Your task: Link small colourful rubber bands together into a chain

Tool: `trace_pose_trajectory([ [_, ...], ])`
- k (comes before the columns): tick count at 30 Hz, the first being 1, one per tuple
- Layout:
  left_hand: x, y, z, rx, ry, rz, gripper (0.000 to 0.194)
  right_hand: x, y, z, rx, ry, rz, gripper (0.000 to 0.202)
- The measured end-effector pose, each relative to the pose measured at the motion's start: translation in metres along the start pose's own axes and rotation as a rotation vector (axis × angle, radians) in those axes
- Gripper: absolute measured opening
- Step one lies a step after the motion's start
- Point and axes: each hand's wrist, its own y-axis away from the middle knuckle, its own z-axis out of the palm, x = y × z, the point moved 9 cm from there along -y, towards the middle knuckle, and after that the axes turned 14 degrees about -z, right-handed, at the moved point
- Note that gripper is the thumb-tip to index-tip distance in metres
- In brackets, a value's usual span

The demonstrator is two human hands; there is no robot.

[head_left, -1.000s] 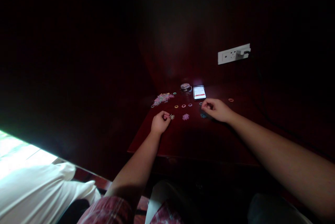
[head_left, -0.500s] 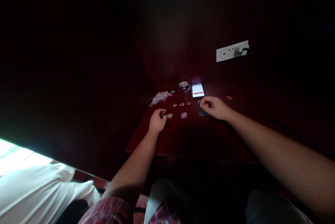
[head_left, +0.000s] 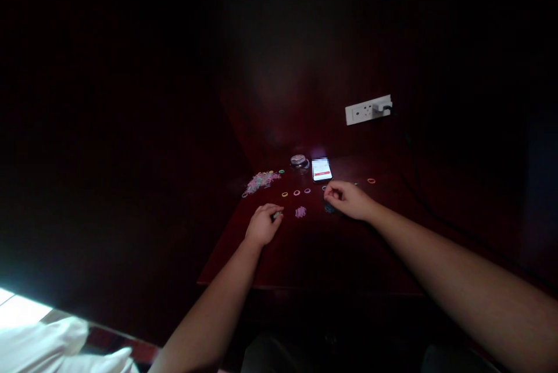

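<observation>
My left hand (head_left: pixel 264 225) rests on the dark red table, its thumb and fingers apart around a small pile of pale green rubber bands (head_left: pixel 278 215), which it partly covers. My right hand (head_left: pixel 346 198) has its fingers pinched together above a pile of blue rubber bands (head_left: pixel 329 209). Whatever lies in that pinch is too small to make out. Between the hands sits a pile of purple rubber bands (head_left: pixel 300 212). Behind it, single bands lie in a row: a yellow one (head_left: pixel 285 194), a pink one (head_left: pixel 297 193) and a purple one (head_left: pixel 307 191).
A heap of mixed rubber bands (head_left: pixel 261 182) lies at the back left. Near the wall stand a round clear container (head_left: pixel 299 161) and a lit phone (head_left: pixel 321 169). One orange band (head_left: pixel 371 180) lies far right. A wall socket (head_left: pixel 368 110) holds a plug with a cable.
The camera view has tilted up, so everything sits lower. My left hand has moved over the pale green bands, fingers reaching around them. My right hand stays pinched near the blue pile.
</observation>
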Motion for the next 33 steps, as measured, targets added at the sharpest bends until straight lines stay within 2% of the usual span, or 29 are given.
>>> trace_pose_trajectory([
  [6,0.003,0.002,-0.003,0.011,0.012,0.005,0.025,-0.001,0.0,-0.001,0.014,-0.013,-0.002,0.013],
  [12,0.002,0.002,-0.003,-0.021,0.031,-0.009,0.047,0.001,0.0,-0.001,-0.006,0.0,-0.013,0.013],
  [25,-0.003,0.0,-0.003,-0.024,0.078,-0.055,0.041,0.003,0.0,0.0,-0.03,0.016,-0.004,0.014],
  [33,0.007,0.001,-0.001,-0.058,0.045,0.031,0.031,0.003,-0.001,0.001,-0.034,0.017,-0.015,0.012],
])
